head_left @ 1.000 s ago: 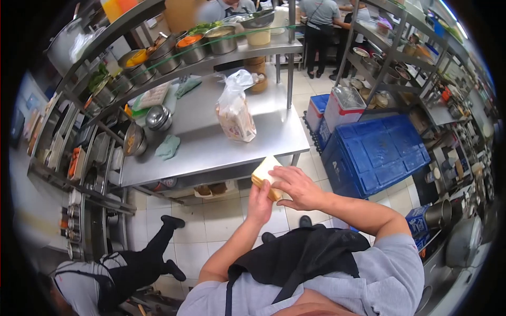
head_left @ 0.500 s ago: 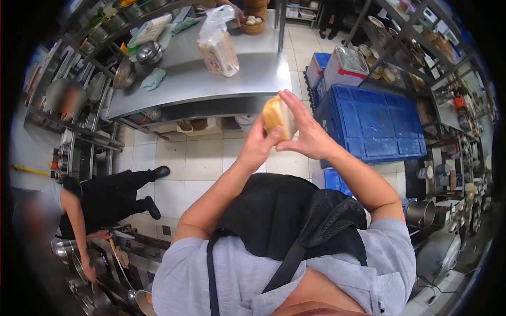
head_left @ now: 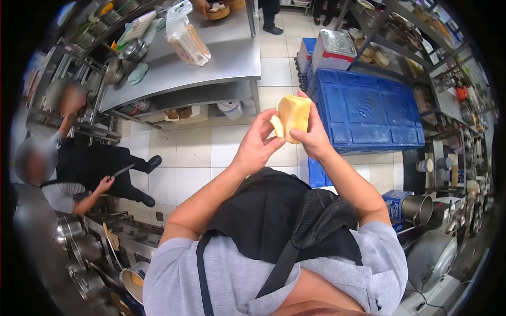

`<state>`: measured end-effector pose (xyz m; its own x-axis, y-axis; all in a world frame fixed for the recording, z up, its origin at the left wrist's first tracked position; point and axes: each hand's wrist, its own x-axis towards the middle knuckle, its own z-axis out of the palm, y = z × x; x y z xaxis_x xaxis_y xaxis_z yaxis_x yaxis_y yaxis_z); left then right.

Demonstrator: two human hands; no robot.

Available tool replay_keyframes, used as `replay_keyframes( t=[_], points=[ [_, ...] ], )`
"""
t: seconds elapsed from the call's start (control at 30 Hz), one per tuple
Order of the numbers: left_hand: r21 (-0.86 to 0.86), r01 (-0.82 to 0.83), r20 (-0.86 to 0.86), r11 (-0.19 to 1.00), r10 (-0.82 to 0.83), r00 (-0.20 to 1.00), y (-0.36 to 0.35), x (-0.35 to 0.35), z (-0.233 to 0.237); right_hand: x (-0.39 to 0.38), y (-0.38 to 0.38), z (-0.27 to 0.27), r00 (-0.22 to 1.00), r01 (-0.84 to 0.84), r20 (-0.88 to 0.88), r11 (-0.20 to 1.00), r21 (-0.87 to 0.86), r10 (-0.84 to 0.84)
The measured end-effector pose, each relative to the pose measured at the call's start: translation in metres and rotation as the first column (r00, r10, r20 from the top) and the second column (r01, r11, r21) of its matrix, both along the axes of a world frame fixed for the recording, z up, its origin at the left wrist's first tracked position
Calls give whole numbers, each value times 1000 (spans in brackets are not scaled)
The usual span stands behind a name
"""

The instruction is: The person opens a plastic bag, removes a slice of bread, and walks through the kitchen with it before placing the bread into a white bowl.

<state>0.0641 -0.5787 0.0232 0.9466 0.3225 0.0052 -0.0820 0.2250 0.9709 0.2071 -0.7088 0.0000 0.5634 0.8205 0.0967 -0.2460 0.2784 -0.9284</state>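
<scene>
A thick yellow piece of bread point(head_left: 294, 115) is held up in front of my chest by my right hand point(head_left: 314, 135), its fingers behind it and the thumb on its lower front. Just left of it, my left hand point(head_left: 256, 143) pinches a small curved yellow strip point(head_left: 276, 126) between thumb and fingers, beside the bread's left edge. Whether the strip is still joined to the bread I cannot tell. A plastic bag of sliced bread point(head_left: 188, 45) stands on the steel table point(head_left: 221, 58) ahead.
A large blue container point(head_left: 369, 110) lies to the right of my hands. A co-worker point(head_left: 95, 168) at the left holds a knife near a stove with pots point(head_left: 87, 247). Another person's hand touches a steamer basket point(head_left: 217, 12) on the table. Shelves line the right side.
The bread has turned to show a broad yellow face and is now in my right hand. My left hand has moved off it with the strip. The view has shifted, and the co-worker has moved.
</scene>
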Motion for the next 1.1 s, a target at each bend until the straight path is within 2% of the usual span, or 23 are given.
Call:
replay_keyframes(
  t=[0.1, 0.23, 0.4, 0.47, 0.53, 0.6, 0.67, 0.73, 0.8, 0.87, 1.0, 1.03, 1.1],
  points=[
    [-18, 20, -39, 1000, -21, 999, -3, 3, -6, -1, -9, -2, 999, 23, -46, 1000, 17, -22],
    [13, -32, -59, 999, 32, 998, -5, 4, -14, -3, -15, -4, 994, 65, -95, 996, 65, -58],
    [35, -103, -58, 994, 105, 993, -22, 0, -11, -2, -21, -16, 977, 33, -213, 991, 132, -4],
    [411, -12, -116, 911, 65, 991, -27, -1, 0, 0, -20, -20, 961, 0, -275, 989, 148, 41],
    [666, -28, -96, 745, 124, 988, -29, -2, -3, -1, -20, -15, 917, -27, -392, 989, 143, 81],
    [790, -178, 117, 586, 141, 983, -31, 0, -13, -2, -17, -14, 917, -66, -381, 987, 144, 117],
    [795, -186, 88, 577, 193, 977, -32, 2, -23, -4, -15, -16, 918, -84, -376, 987, 136, 130],
    [821, -190, 74, 538, 231, 970, -28, -1, -28, -6, -9, -22, 954, -149, -256, 988, 52, 157],
    [845, -191, 61, 500, 263, 963, -21, -3, -35, -9, -6, -25, 950, -157, -269, 987, 27, 159],
    [812, -103, -28, 575, 215, 976, -15, -8, -41, -7, -8, -29, 909, -188, -383, 982, -18, 167],
    [745, -24, -123, 667, 172, 977, -4, -18, -41, -9, -11, -42, 869, -262, -452, 962, -80, 199],
    [746, -31, -120, 666, 181, 976, 0, -20, -47, -9, -9, -46, 869, -266, -451, 961, -77, 205],
    [755, -169, 52, 633, 199, 979, 9, -22, -58, -7, -4, -56, 866, -273, -452, 960, -67, 215]
  ],
)
